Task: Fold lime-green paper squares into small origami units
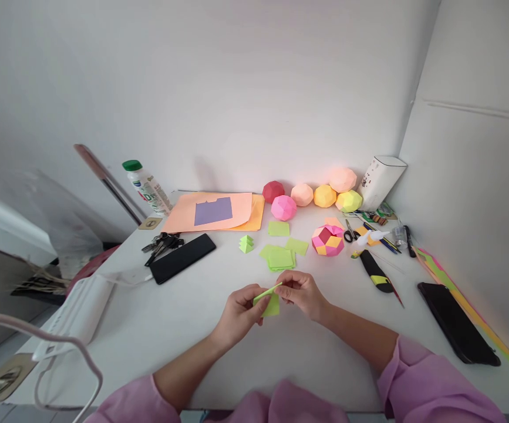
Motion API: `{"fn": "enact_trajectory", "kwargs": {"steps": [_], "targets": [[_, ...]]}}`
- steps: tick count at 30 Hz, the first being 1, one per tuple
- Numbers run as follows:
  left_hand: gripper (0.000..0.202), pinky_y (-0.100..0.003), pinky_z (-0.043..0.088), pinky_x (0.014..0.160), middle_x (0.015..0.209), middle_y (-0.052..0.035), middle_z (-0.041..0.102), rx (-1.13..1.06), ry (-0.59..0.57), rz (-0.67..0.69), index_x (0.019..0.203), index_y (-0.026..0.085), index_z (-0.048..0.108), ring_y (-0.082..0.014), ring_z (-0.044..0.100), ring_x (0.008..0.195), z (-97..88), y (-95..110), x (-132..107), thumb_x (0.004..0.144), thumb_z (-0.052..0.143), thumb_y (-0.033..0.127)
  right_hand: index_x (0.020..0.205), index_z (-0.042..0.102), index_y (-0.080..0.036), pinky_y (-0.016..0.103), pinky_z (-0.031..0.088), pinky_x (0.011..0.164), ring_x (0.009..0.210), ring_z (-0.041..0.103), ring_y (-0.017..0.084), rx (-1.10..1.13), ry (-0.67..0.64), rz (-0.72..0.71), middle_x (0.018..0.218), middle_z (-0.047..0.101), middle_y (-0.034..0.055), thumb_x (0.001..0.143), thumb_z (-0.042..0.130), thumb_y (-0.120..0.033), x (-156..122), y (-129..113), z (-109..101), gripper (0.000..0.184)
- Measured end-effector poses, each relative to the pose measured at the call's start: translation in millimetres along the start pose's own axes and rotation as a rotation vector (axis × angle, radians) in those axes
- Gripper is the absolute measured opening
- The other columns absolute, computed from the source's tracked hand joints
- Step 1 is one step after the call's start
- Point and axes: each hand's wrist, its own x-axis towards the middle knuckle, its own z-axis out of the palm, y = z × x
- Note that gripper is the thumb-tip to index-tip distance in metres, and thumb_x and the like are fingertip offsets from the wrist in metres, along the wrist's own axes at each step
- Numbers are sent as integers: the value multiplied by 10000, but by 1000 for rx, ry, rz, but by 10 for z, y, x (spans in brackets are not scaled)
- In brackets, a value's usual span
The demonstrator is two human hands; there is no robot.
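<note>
A small light-green paper piece (272,306), partly folded along its upper edge, is held just above the table near its front middle. My left hand (245,308) pinches it from the left, thumb on top. From the right, my right hand (300,294) pinches the far end of the folded edge between thumb and fingers. Just beyond my hands lies a loose stack of green paper squares (281,258), with single squares around it. Left of the stack stands a small folded green paper stack (246,244). A pink, yellow and red paper ball (327,241) with openings sits to the right.
Several faceted paper balls (302,194) line the wall. Peach sheets (179,214), keys (162,244) and a black phone (182,258) lie left, by a power strip (80,311). Scissors (349,234), a box cutter (375,271) and a black case (457,323) lie right.
</note>
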Motion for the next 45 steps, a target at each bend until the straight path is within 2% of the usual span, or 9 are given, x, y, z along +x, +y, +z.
{"fn": "enact_trajectory", "kwargs": {"steps": [6, 17, 26, 33, 40, 45], "targets": [[259, -221, 437, 442, 647, 19, 482, -30, -13, -15, 783, 144, 688, -69, 487, 447, -2, -1, 3, 772, 616, 393, 720, 633, -153, 207, 350, 451, 478, 437, 67, 40, 0, 22, 561, 516, -39, 679, 740, -298, 8, 15, -6, 184], [220, -215, 435, 443, 649, 25, 478, -55, -23, -9, 763, 140, 678, -63, 488, 453, -9, 14, 11, 772, 624, 353, 686, 635, -155, 204, 289, 438, 435, 418, 53, 253, 17, 125, 512, 518, -51, 649, 766, -254, 35, 39, -9, 168], [199, -216, 443, 449, 677, 15, 484, -6, -15, 34, 798, 153, 696, -66, 501, 466, -25, -18, -2, 792, 604, 329, 686, 634, -154, 209, 254, 435, 421, 402, 53, 326, 6, 214, 485, 506, -54, 632, 776, -249, 58, 56, -30, 179], [213, -215, 433, 443, 671, 18, 482, -24, -6, 21, 784, 151, 693, -66, 496, 461, -15, -5, -6, 773, 624, 352, 686, 641, -160, 215, 271, 450, 447, 408, 64, 259, 31, 141, 488, 487, -50, 660, 749, -262, 38, 58, -18, 151], [265, -219, 411, 415, 546, 40, 505, -185, 21, -123, 723, 133, 667, -58, 434, 401, -7, 56, 36, 688, 693, 395, 750, 612, -159, 216, 307, 454, 454, 418, 73, 148, 21, 22, 507, 480, -42, 791, 621, -335, 23, 21, -30, 181], [300, -207, 367, 393, 471, 30, 545, -175, -13, -225, 748, 115, 671, -66, 447, 369, -10, 61, 57, 676, 699, 405, 908, 607, -184, 224, 408, 532, 598, 498, 98, -167, -17, -123, 717, 564, 4, 817, 595, -350, -8, -3, -9, 190]]}}
